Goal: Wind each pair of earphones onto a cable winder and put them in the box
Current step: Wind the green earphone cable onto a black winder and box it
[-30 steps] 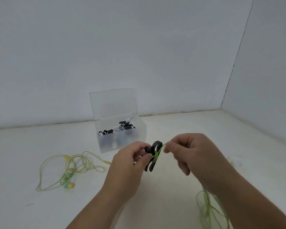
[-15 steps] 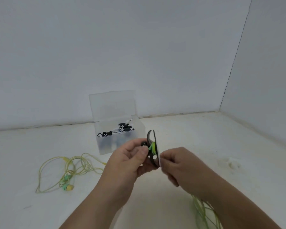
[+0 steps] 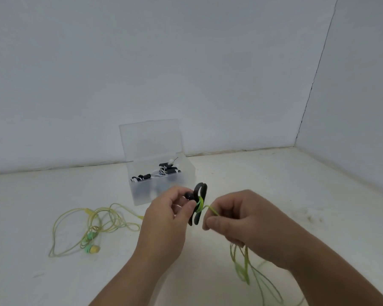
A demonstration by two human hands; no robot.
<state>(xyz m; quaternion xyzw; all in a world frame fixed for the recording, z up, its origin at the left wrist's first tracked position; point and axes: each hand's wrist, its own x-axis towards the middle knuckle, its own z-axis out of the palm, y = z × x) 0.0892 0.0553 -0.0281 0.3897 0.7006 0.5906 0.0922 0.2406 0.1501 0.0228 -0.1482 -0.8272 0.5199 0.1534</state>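
Your left hand (image 3: 165, 221) has a closed grip on the black cable winder (image 3: 201, 190), thumb and fingers pinching its left side and holding it up in front of you, above the desk (image 3: 274, 184). Your right hand (image 3: 241, 219) pinches the green cable (image 3: 211, 209) just right of the winder, fingers curled tight on it. The short run between pinch and winder looks taut.

Half a second ago the winder was turned edge-on and your right hand sat close against its lower side. Now that hand has come out to the right and the winder shows more of its face. A few green turns sit round its narrow waist, so I judge another loop has just gone on.

Plenty remains. The slack of this cable hangs in long loops below your right hand, near you, so this pair is only partly wound.

Further out, the box (image 3: 142, 194) stands just beyond your hands with its lid (image 3: 150, 140) upright, and wound pairs (image 3: 164, 171) already lie inside. The yellow earphones (image 3: 93, 227) lie loose on the desk to the left, untouched and with no winder on them.
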